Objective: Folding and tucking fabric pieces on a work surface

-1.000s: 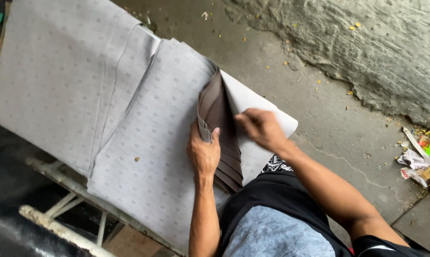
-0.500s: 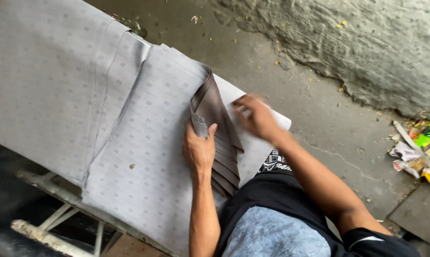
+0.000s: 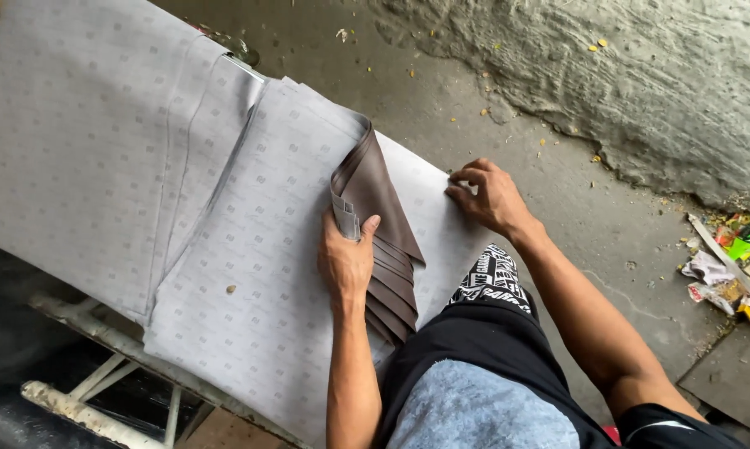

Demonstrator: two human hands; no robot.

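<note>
Two stacks of grey patterned sheets [image 3: 250, 249] lie across a metal frame [image 3: 100, 378], one larger stack at the far left and one nearer the person in the middle, with the concrete floor [image 3: 491, 108] beyond and a small heap of litter [image 3: 736, 266] at the right. On the middle stack, several sheets are folded back to show brown undersides [image 3: 379, 216], about six or seven edges fanned out. The left hand [image 3: 347, 262] is closed on the folded-back bundle, thumb over its grey edge, while the right hand [image 3: 491, 195] rests to the right with fingers curled, tips pressing the top sheet's far edge, holding nothing.
</note>
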